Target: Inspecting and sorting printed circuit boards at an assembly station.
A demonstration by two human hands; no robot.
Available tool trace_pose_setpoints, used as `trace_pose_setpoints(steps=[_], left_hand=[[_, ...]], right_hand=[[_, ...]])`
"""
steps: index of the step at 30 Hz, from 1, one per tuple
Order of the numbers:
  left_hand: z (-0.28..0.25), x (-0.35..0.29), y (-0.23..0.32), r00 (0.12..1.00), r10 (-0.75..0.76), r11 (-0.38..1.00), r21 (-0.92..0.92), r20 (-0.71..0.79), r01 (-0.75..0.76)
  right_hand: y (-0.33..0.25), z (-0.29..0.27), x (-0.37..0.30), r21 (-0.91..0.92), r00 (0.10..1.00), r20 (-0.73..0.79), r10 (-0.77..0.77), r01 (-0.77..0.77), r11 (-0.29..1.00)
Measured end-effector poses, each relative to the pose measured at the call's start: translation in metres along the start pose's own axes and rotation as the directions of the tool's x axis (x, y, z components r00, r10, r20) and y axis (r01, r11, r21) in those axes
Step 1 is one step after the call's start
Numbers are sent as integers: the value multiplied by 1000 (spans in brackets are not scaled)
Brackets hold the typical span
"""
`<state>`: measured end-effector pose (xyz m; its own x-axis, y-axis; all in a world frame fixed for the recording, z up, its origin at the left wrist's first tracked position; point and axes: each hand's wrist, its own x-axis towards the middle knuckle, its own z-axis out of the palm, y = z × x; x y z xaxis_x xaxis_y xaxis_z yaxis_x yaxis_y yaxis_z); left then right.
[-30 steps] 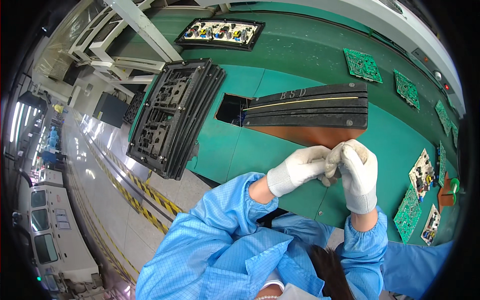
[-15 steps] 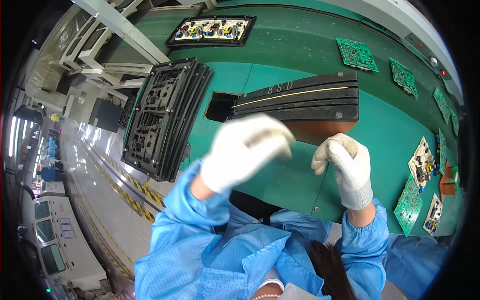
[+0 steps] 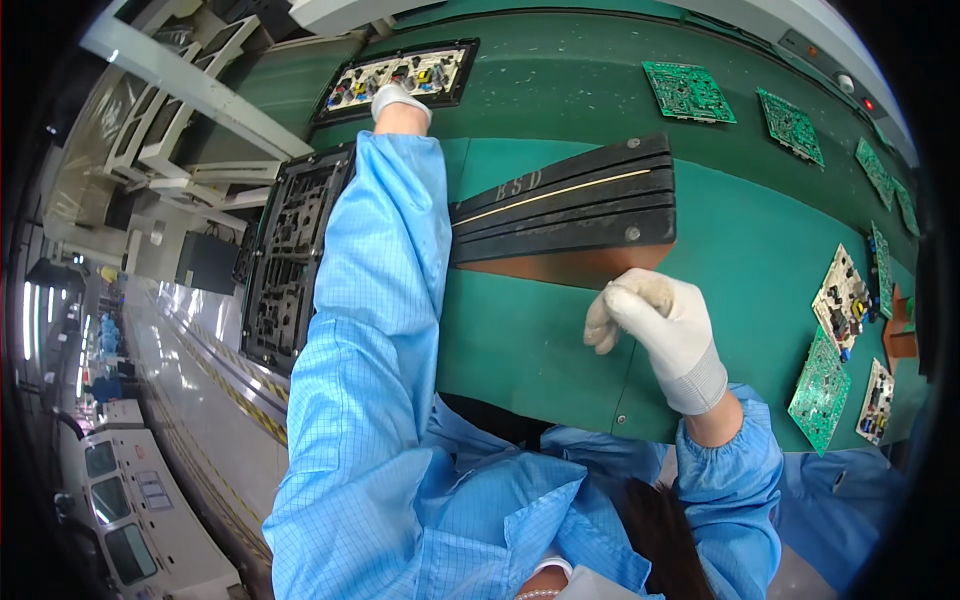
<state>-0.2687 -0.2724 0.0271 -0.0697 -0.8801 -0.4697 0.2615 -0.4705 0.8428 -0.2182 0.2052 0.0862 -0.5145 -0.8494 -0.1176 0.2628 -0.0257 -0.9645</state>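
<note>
My left arm stretches far across the bench. My left hand [image 3: 402, 103], in a white glove, is at the near edge of a black frame [image 3: 462, 85] that holds cream circuit boards [image 3: 440, 75] with yellow, blue and black components. Its fingers are mostly hidden, so I cannot see whether they grip. My right hand [image 3: 660, 325], gloved too, hovers over the green mat with its fingers curled in; anything inside them is hidden. Just beyond it stands a black slotted rack [image 3: 570, 210] on a brown base, with a thin pale strip along its top.
A stack of black fixture trays [image 3: 290, 260] stands on the left, partly covered by my sleeve. Green circuit boards [image 3: 690, 92] lie along the dark green belt [image 3: 560, 60]. More boards [image 3: 820, 390], green and cream, are at the right edge. A machine [image 3: 130, 510] stands lower left.
My left hand has swung from above the mat near the rack up to the framed boards at the far left. The right hand stays curled, almost in place. The view has shifted slightly.
</note>
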Motion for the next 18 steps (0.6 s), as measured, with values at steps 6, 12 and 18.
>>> trace_pose_setpoints(steps=[6,12,18], left_hand=[[12,51,18,986,-155,980,-138,-53,146],[29,78,26,936,-352,922,-181,-15,343],[39,78,14,985,-126,975,199,114,102]], right_hand=[[-5,-3,1,54,998,44,49,-52,997],[-5,-5,5,34,994,70,81,-84,996],[-1,-11,8,31,989,117,92,-96,995]])
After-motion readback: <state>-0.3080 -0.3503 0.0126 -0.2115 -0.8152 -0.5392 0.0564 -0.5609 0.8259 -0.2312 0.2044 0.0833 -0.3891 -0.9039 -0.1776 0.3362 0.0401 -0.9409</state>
